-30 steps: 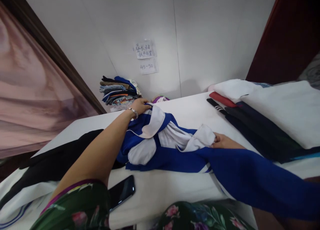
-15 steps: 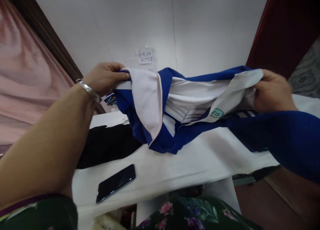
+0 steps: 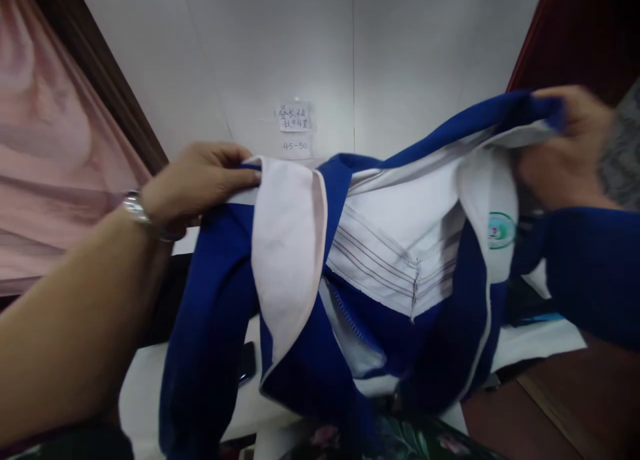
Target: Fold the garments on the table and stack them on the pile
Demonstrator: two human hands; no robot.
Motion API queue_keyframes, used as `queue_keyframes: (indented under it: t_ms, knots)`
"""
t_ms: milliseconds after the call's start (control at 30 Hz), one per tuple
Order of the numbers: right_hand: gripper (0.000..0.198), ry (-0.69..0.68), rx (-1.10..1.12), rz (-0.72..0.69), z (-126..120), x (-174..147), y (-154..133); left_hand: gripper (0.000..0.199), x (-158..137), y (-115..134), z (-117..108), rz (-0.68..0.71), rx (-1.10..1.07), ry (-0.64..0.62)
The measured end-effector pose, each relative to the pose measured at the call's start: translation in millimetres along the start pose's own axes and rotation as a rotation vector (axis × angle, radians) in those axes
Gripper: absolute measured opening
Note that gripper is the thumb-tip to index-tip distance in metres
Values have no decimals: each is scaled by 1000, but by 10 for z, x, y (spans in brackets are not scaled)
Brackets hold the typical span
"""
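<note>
Evidently, you hold a blue-and-white jacket point(image 3: 345, 260) up in front of you, over the tabletop point(image 3: 143, 393), stretched between both hands. Your left hand point(image 3: 195, 180), with a metal bracelet point(image 3: 135, 207) at the wrist, has its grip pinching the jacket's upper edge between thumb and fingers, beside a white panel point(image 3: 285, 240) with pale edging. Your right hand point(image 3: 567, 153) is blurred; its grip is closed on the opposite upper edge, somewhat higher, though exact finger placement cannot be told. Between your hands the jacket sags open, exposing its white lining point(image 3: 400, 200) with thin dark stripes. A round green badge point(image 3: 501, 231) sits on white cloth near your right hand. One blue sleeve point(image 3: 205, 340) hangs below your left hand; blue cloth point(image 3: 595, 267) also covers your right forearm. A dark phone point(image 3: 249, 361) lies on the tabletop, partly hidden by the sleeve. Ahead, handwritten notes point(image 3: 295, 117) are fixed to the pale wall point(image 3: 410, 60); a pink curtain point(image 3: 60, 147) hangs at left.
</note>
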State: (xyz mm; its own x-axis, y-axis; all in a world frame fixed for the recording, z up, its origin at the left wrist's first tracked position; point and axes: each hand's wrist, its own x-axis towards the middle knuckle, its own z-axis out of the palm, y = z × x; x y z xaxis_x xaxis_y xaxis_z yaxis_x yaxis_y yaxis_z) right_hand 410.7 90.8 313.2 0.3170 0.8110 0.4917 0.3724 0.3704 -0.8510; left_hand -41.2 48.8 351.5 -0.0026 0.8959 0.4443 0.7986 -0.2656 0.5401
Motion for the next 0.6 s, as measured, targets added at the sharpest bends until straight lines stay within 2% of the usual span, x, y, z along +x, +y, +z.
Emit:
queue_keyframes:
  t_ms: [67, 100, 133, 200, 267, 333, 433, 533, 600]
  knots:
    - [39, 139, -106, -319, 418, 294, 198, 23, 298, -238, 289, 75, 145, -56]
    - [34, 101, -159, -356, 621, 440, 358, 20, 455, -363, 471, 109, 214, -64]
    - [30, 50, -200, -302, 806, 569, 549, 20, 599, -489, 675, 130, 270, -77]
    - [29, -56, -259, -8, 1104, 720, 985, 27, 795, -739, 1125, -15, 364, -119]
    - [35, -68, -259, 100, 1298, 687, 1420, 39, 811, -970, 1589, -60, 360, -174]
    - [28, -114, -223, 188, 1394, 480, 1804, 43, 639, -1165, 2022, -51, 315, -241]
    - [23, -209, -157, 304, 1378, -13, 2260, 39, 157, -1371, 2538, -18, 237, -364]
    - [24, -250, -144, 368, 1233, -527, 2575, 42, -351, -1473, 2850, -27, 184, -414]
    - [28, -278, -165, 339, 1113, -821, 2695, 42, -612, -1488, 2968, -49, 140, -403]
